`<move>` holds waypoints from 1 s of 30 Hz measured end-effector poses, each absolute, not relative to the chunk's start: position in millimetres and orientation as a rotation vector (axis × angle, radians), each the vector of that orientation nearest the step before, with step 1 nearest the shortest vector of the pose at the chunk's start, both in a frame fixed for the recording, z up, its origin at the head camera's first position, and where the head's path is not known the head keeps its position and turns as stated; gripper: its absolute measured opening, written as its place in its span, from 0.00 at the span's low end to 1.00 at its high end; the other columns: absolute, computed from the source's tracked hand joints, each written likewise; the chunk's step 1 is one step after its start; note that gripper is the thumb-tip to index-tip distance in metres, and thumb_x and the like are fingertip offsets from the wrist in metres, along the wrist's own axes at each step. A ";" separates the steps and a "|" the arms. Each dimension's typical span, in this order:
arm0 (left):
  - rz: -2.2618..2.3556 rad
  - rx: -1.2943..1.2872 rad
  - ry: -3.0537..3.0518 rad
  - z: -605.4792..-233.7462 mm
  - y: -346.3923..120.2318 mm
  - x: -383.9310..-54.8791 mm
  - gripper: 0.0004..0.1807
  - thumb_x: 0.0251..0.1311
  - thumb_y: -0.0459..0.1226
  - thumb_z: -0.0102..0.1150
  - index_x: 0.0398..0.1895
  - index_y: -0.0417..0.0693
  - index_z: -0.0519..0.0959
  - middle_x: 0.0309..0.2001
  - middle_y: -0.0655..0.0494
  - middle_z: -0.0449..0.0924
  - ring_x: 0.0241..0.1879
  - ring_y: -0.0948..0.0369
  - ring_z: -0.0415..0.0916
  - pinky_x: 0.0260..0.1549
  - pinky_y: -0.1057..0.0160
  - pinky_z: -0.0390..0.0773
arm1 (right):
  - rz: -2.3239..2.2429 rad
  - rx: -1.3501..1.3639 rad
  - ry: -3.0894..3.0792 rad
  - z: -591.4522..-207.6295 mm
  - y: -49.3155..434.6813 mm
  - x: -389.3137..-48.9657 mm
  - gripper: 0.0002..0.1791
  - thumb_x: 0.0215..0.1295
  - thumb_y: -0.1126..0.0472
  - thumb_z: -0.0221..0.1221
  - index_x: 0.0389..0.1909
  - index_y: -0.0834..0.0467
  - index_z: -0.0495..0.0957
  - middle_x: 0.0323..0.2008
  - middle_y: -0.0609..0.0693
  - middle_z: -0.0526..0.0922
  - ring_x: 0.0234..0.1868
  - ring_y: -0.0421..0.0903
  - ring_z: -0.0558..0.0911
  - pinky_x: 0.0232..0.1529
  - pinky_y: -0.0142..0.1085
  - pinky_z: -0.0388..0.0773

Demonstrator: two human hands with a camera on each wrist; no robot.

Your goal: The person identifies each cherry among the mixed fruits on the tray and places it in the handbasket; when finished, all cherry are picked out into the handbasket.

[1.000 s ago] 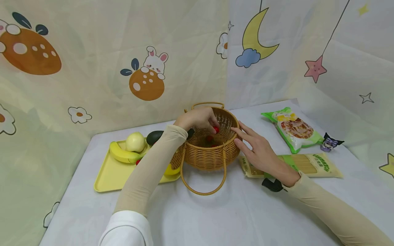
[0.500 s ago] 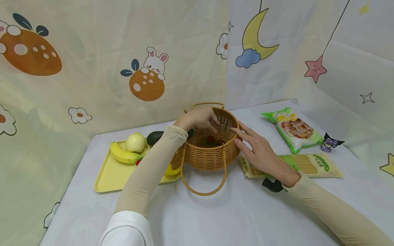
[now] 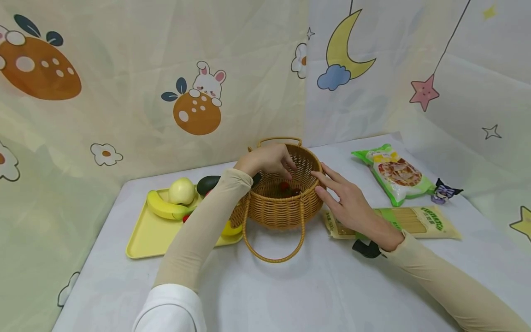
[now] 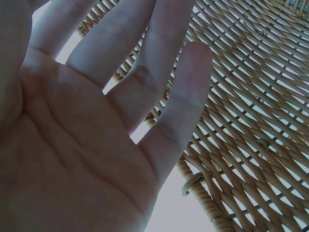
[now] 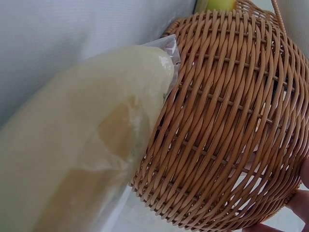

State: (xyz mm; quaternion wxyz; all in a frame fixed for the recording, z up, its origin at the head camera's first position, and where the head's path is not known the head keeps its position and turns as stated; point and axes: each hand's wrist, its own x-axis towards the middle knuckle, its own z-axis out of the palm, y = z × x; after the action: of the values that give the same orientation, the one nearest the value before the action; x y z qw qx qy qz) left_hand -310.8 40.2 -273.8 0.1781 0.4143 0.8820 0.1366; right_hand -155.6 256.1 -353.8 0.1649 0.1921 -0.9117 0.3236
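Note:
A brown wicker basket [image 3: 279, 213] stands in the middle of the table, its front handle folded down toward me. My left hand [image 3: 269, 159] hangs over its opening, fingers loosely bent and nothing in them; the left wrist view shows the bare palm [image 4: 82, 140] beside the woven wall. Two small red fruits [image 3: 284, 186] lie at the basket's bottom. Against the basket's right rim, my right hand [image 3: 346, 200] rests with fairly straight fingers. In the right wrist view, fingertips [image 5: 298, 205] touch the weave at the lower right.
Left of the basket, a yellow tray [image 3: 149, 237] carries a banana [image 3: 166, 208], a pale round fruit [image 3: 182, 191], a dark green fruit [image 3: 207, 184] and something red. At the right lie a noodle packet [image 3: 415, 221], a green-and-white food bag [image 3: 398, 173] and a small figurine [image 3: 444, 191].
One second ago my left fingers held a small red fruit above the basket. It has dropped inside, and the fingers have loosened. My right hand has stayed on the rim.

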 end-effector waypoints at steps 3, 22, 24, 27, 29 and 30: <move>0.382 1.164 2.492 -272.6 41.1 -309.6 0.18 0.62 0.41 0.72 0.55 0.52 0.87 0.57 0.55 0.87 0.49 0.59 0.86 0.50 0.61 0.84 | 0.922 0.543 -2.600 -353.7 256.7 -155.5 0.26 0.81 0.52 0.50 0.76 0.52 0.67 0.81 0.57 0.57 0.76 0.62 0.67 0.65 0.62 0.72; 0.375 1.195 2.513 -275.1 43.0 -313.1 0.19 0.63 0.41 0.71 0.57 0.51 0.86 0.52 0.55 0.89 0.48 0.60 0.87 0.49 0.60 0.84 | 0.913 0.541 -2.586 -356.6 259.4 -154.9 0.26 0.81 0.52 0.50 0.76 0.52 0.67 0.81 0.57 0.58 0.75 0.62 0.68 0.58 0.58 0.77; 0.388 1.192 2.519 -274.0 42.2 -313.5 0.19 0.63 0.41 0.71 0.58 0.51 0.86 0.52 0.55 0.89 0.49 0.60 0.87 0.50 0.60 0.84 | 0.913 0.543 -2.584 -357.1 259.3 -154.9 0.26 0.81 0.52 0.50 0.76 0.51 0.67 0.80 0.58 0.58 0.75 0.62 0.68 0.57 0.57 0.78; 0.406 1.202 2.522 -269.9 41.1 -313.6 0.20 0.64 0.41 0.70 0.59 0.51 0.85 0.54 0.54 0.89 0.51 0.59 0.86 0.52 0.59 0.83 | 0.917 0.550 -2.574 -357.7 258.5 -155.1 0.26 0.81 0.52 0.50 0.76 0.51 0.68 0.80 0.58 0.58 0.75 0.62 0.69 0.58 0.58 0.78; 0.440 1.203 2.513 -265.3 40.4 -313.6 0.20 0.65 0.40 0.69 0.59 0.49 0.85 0.55 0.52 0.88 0.53 0.58 0.86 0.53 0.59 0.83 | 0.917 0.557 -2.568 -357.9 257.6 -155.7 0.26 0.81 0.52 0.51 0.76 0.51 0.68 0.80 0.58 0.58 0.74 0.62 0.69 0.57 0.57 0.78; 0.468 1.201 2.506 -262.0 39.8 -312.9 0.20 0.65 0.40 0.69 0.60 0.47 0.84 0.55 0.51 0.88 0.53 0.58 0.86 0.54 0.59 0.83 | 0.918 0.561 -2.565 -357.8 257.2 -156.0 0.26 0.81 0.52 0.51 0.76 0.51 0.68 0.80 0.58 0.58 0.74 0.62 0.69 0.56 0.56 0.78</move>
State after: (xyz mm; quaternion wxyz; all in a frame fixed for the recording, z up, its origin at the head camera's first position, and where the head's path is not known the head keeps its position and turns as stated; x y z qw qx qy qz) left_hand -312.9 39.8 -262.0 0.1611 0.4207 0.8776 0.1638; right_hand -156.0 257.2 -357.8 0.1793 0.1983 -0.9072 0.3247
